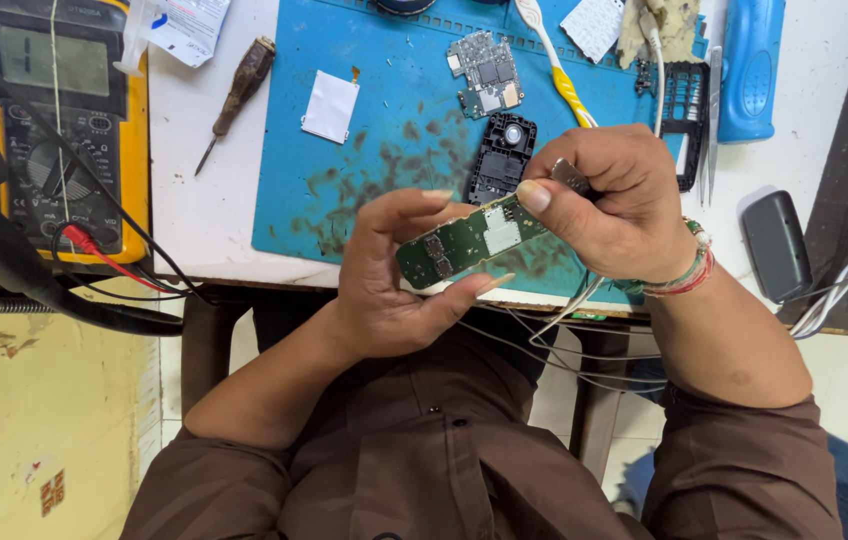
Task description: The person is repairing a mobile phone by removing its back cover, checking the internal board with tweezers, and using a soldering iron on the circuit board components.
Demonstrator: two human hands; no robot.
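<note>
Green circuit board (469, 243), long and narrow, held in the air just over the near edge of the blue work mat (384, 170). Board tilts, its right end higher. Small dark chips cluster at the lower left end; a pale silver rectangular patch sits near the middle.

Left hand (394, 290) pinches the board's lower end: thumb under the near edge, fingers curled over the far edge. Right hand (614, 205) clamps the upper end, thumb pressed on the board's face, fingers folded; a small grey metal piece (571, 176) pokes up between those fingers. Thin white wires (554, 340) hang below the right wrist. Both hands closed on the same board, close together.

At 12 o'clock from the board: a black phone frame (502, 155) on the mat, and a second bare circuit board (485, 72) beyond it. At 11 o'clock, a white square part (330, 105). At 10 o'clock, a wooden-handled screwdriver (236, 95) on the white table, and farther out a yellow multimeter (59, 120) with red and black leads. At 3 o'clock, a dark grey casing (776, 245)
</note>
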